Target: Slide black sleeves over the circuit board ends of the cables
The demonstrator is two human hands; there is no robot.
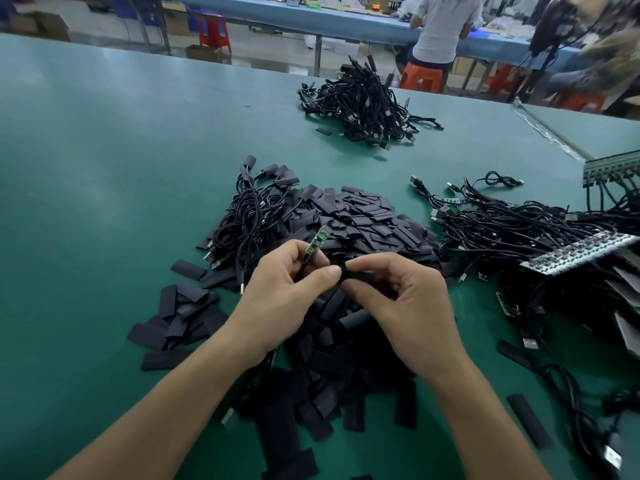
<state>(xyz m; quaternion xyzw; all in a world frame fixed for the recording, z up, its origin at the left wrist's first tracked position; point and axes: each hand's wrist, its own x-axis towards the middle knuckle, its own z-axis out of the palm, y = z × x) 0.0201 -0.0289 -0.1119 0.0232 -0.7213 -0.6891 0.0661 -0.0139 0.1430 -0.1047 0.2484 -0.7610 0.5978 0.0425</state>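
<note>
A small green circuit board (319,241) on the end of a black cable stands bare, tilted up and slightly to the right. It pokes out above the fingertips of my left hand (287,289). That hand's fingers are curled and pinch the cable just below the board, with the thumb stretched out to the right.

Just beside that thumb tip is a black sleeve (360,277), lying roughly level, lower than the board and to its right. It is not on the board. My right hand (408,299) pinches the sleeve between thumb and forefinger, and its other fingers are curled loosely underneath. I cannot tell whether the left thumb touches the sleeve's near end.

Both hands hover over a large heap of loose black sleeves (363,216) that spreads from under my forearms to the middle of the green table (104,168). More flat sleeves lie scattered to the left.

A coiled bundle of cables (249,216) rests on the heap's left edge, several of its ends already covered in black. To the right lies a wide tangle of cables (519,230) with USB plugs, and on it a strip of joined circuit boards (581,251). Well apart, at the table's far side, sits another pile of cables (363,109).

Beyond the table, a person in a pale shirt (440,26) sits on an orange stool (420,76) at a blue workbench.
</note>
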